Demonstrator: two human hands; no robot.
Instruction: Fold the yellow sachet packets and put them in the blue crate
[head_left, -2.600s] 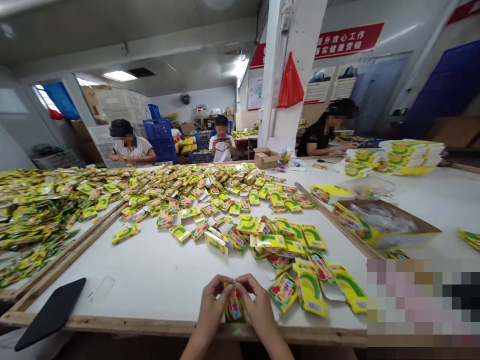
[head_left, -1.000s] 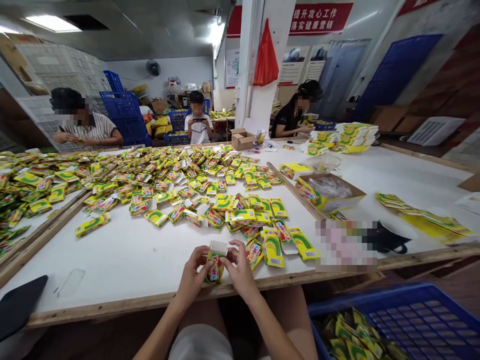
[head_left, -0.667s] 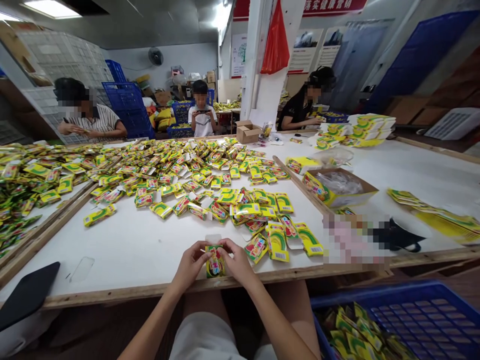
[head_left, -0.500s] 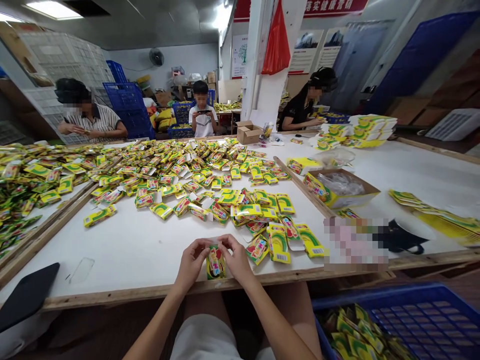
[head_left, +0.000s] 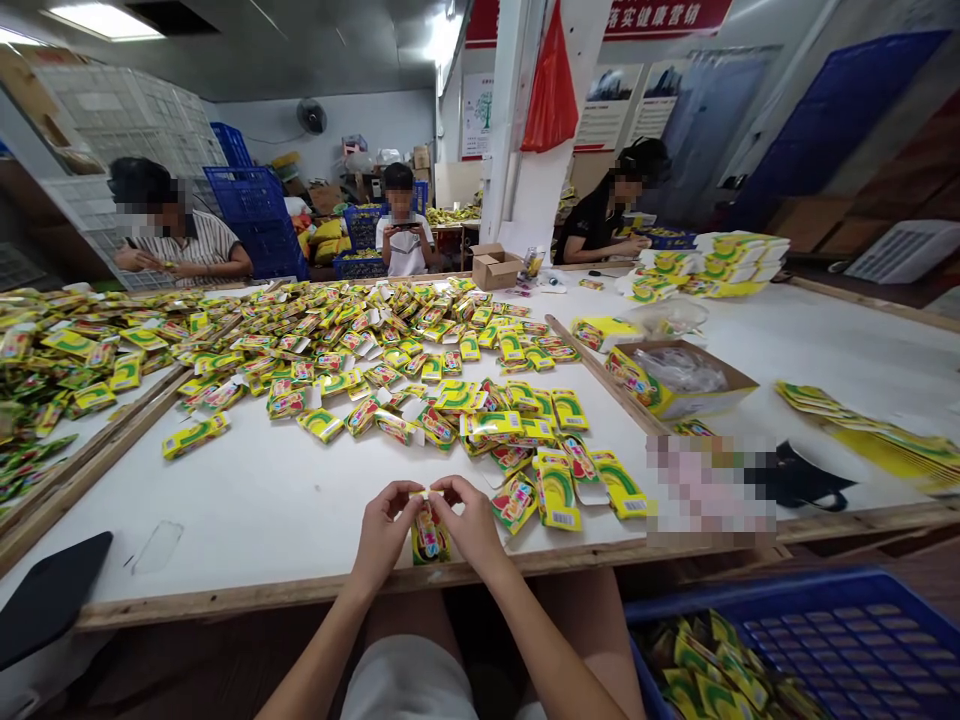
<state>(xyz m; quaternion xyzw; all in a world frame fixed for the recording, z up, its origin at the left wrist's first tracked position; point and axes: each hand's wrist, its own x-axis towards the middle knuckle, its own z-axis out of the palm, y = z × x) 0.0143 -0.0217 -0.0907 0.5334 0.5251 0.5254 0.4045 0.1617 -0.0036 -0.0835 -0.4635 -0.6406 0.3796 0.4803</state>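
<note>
A small yellow and green carton (head_left: 430, 532) with colourful lettering is between my hands, close to the table's front edge. My left hand (head_left: 388, 520) grips its upper left side, thumb and fingers at the top. On the other side my right hand (head_left: 466, 515) pinches the top right, with its thumb across the upper end. The white top flap is mostly hidden under my fingers. Just right of my hands lies a loose pile of similar cartons (head_left: 557, 488), some with white flaps sticking out.
A large heap of cartons (head_left: 360, 330) spreads across the white table (head_left: 262, 500). Wooden strips (head_left: 112, 450) divide the tabletop. At right stand an open display box (head_left: 675, 385) and flattened yellow card (head_left: 862, 425). A blue crate (head_left: 825, 620) holds cartons below. Three people sit opposite.
My fingers have closed in over the carton's top, and the white flap that stood up there is now pressed down. The view has shifted slightly.
</note>
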